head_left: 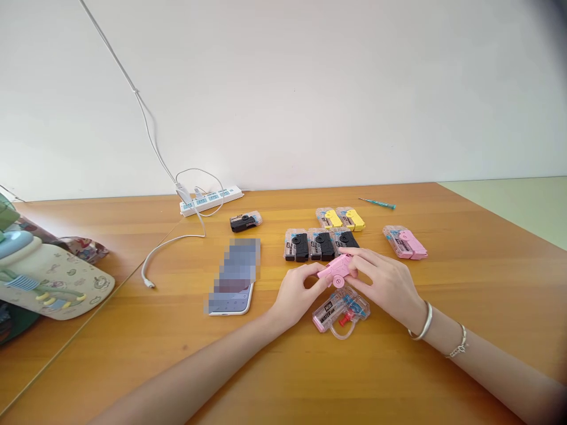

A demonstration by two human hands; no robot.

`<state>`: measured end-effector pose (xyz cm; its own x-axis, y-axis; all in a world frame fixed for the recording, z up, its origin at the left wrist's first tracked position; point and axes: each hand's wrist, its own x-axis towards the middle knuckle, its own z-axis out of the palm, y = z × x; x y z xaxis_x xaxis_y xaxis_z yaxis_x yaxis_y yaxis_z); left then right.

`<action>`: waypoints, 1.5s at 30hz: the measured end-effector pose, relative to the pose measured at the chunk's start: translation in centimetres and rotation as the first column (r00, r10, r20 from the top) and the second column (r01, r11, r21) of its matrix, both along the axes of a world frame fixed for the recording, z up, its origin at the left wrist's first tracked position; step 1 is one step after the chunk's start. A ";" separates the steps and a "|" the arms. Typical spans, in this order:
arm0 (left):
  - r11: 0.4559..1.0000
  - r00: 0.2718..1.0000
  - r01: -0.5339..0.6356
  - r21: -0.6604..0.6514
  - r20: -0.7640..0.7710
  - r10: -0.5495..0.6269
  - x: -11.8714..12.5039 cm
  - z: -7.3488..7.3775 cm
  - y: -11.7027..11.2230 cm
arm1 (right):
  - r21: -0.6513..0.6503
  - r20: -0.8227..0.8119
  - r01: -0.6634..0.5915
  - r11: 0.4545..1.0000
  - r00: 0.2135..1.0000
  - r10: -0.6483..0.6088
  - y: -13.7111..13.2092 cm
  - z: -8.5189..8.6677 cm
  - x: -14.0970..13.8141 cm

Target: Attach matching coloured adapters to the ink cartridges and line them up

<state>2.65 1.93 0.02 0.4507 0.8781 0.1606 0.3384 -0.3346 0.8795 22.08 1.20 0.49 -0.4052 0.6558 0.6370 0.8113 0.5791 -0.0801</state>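
Observation:
Between my two hands is a pink plastic water gun part (335,270) with a round knob. My left hand (296,292) pinches its left end between thumb and fingers. The fingers of my right hand (383,277) grip the other end and partly cover it. Just below, a clear water gun body (341,311) lies flat on the table, with blue and red pieces inside and a looped guard. Behind my hands stand several black and clear mini water guns (322,245) in a row; the rightmost is partly hidden by the pink part and my right hand.
Two yellow water guns (341,219) lie farther back, a pink one (405,242) to the right, a black one (245,221) to the left. A teal screwdriver (377,203), phone (234,277), power strip (211,200), white cable (172,241) and patterned bottle (53,277) are around.

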 end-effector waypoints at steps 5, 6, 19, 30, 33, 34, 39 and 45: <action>0.998 0.998 -0.066 -0.008 0.007 0.066 0.0 -0.1 0.2 | 0.003 0.104 -0.029 1.000 0.994 0.029 0.0 0.2 -0.4; 0.997 0.997 -0.075 0.000 -0.003 0.075 0.0 -0.1 0.2 | 0.006 0.125 -0.022 1.000 0.992 0.021 -0.1 0.4 -0.6; 0.910 0.937 -0.141 0.390 -0.246 0.250 0.4 0.1 -1.0 | 0.182 0.287 0.104 0.978 0.946 -0.154 -2.3 1.7 -2.2; 0.925 0.943 -0.170 0.339 -0.217 0.253 0.4 0.0 -0.8 | 0.197 0.367 0.125 0.972 0.910 -0.192 -1.9 1.1 -3.6; 0.935 0.944 -0.190 0.301 -0.205 0.258 0.3 0.0 -0.7 | 0.206 0.385 0.119 0.971 0.902 -0.193 -1.7 0.9 -3.9; 0.937 0.944 -0.193 0.292 -0.205 0.259 0.3 0.0 -0.7 | 0.214 0.396 0.115 0.970 0.898 -0.194 -1.6 0.9 -4.0; 0.941 0.942 -0.236 0.241 -0.180 0.282 0.2 -0.2 -0.4 | 0.264 0.456 0.100 0.959 0.864 -0.215 -1.1 0.8 -4.9; 0.947 0.951 -0.267 0.177 -0.114 0.289 0.0 -0.4 -0.2 | 0.210 0.548 0.200 0.957 0.786 -0.285 -1.2 0.8 -6.1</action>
